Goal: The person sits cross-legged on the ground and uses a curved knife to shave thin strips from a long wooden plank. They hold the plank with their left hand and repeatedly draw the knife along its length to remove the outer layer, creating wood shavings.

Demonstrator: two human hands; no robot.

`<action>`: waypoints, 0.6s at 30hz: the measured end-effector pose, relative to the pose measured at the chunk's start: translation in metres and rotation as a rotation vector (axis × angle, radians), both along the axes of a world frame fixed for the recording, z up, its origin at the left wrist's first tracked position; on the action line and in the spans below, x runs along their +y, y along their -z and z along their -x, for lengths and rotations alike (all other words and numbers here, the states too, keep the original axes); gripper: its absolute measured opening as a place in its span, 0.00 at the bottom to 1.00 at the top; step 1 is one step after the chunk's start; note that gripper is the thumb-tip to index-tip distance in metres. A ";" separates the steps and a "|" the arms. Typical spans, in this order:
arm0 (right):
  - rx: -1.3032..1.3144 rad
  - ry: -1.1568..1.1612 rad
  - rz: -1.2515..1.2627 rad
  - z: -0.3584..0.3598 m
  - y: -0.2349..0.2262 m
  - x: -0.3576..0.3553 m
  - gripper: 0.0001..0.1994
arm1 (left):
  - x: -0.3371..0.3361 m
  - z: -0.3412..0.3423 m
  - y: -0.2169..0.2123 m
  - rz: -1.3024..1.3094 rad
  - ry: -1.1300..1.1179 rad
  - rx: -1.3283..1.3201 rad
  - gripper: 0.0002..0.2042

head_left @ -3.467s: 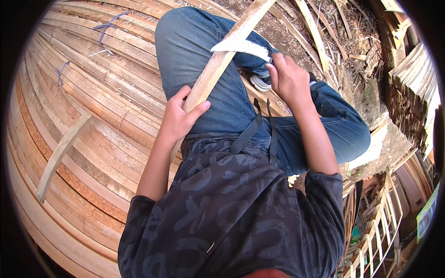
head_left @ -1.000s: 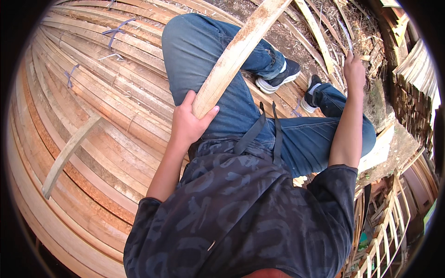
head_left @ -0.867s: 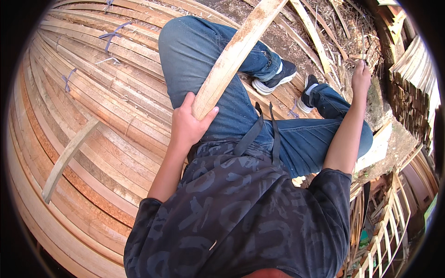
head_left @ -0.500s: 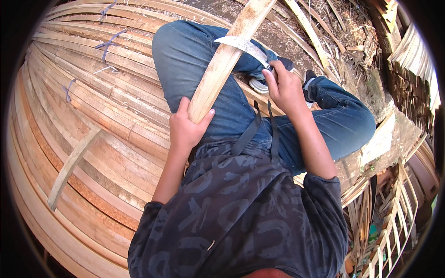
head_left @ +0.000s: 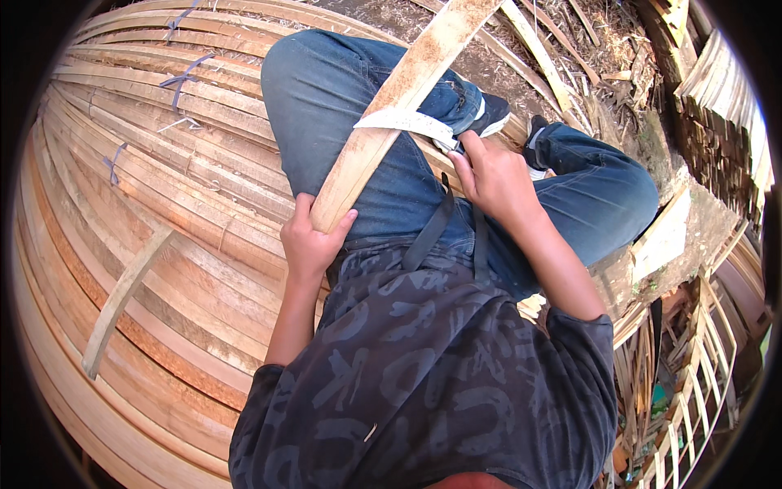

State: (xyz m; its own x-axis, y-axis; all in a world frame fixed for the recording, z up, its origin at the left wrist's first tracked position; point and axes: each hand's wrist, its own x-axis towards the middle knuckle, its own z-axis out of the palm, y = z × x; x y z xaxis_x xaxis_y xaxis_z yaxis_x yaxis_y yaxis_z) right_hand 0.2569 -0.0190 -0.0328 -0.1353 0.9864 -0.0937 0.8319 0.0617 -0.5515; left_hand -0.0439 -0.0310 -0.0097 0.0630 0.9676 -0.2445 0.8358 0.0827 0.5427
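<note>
A long wooden plank (head_left: 407, 77) lies slanted across my thigh, its near end by my waist and its far end beyond the top of the view. My left hand (head_left: 311, 240) grips that near end, thumb on the upper face and fingers around the side. In my right hand (head_left: 497, 179) is the handle of a curved sickle (head_left: 411, 122), mostly hidden by the fingers. The pale blade lies across the plank's upper face, its tip reaching past the left edge.
Many long wooden strips (head_left: 187, 220), some bundled with blue ties (head_left: 186, 80), cover the left side. A loose short slat (head_left: 126, 301) rests across them. Stacked wood (head_left: 725, 114) stands at the far right, above a lattice of thin strips (head_left: 692, 399). Shavings litter the ground ahead.
The sickle has come down along the plank toward me with my right hand. My left hand and the plank's near end have shifted slightly left and nearer.
</note>
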 end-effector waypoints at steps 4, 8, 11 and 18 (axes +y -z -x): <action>-0.134 -0.026 0.007 -0.013 0.004 0.015 0.11 | 0.003 0.001 0.008 -0.004 0.025 0.008 0.24; -0.179 -0.055 -0.077 -0.022 0.012 0.026 0.12 | 0.007 -0.004 0.005 -0.013 0.019 -0.012 0.24; -0.243 -0.069 -0.174 -0.031 0.021 0.035 0.13 | 0.008 -0.007 0.007 -0.034 0.024 -0.003 0.24; -0.346 0.651 -0.030 -0.129 0.025 0.058 0.19 | 0.005 -0.001 0.005 -0.017 0.053 0.053 0.26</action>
